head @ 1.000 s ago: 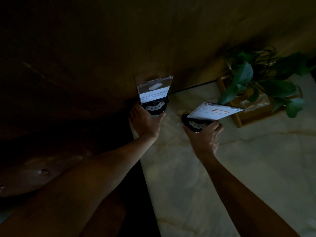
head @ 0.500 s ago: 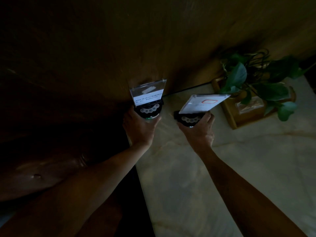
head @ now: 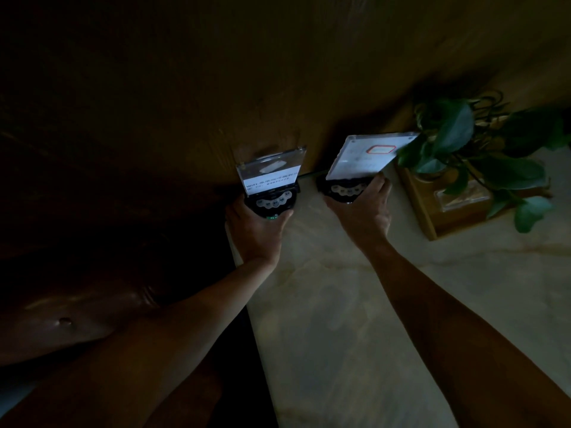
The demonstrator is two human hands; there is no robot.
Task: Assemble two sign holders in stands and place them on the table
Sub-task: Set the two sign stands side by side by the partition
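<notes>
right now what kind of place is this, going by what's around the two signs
Probably a cafe, restaurant or hotel lounge, dimly lit. A clear sign holder appears to carry wifi details, a marble-look table meets a wood-panelled wall, and a potted plant sits in a wooden box.

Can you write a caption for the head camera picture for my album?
Left hand and right hand each hold a black stand with a clear acrylic sign over the pale marble table.

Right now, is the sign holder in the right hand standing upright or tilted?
Tilted. The right sign holder leans toward the plant, its panel slanting from the black stand the right hand grips.
</notes>
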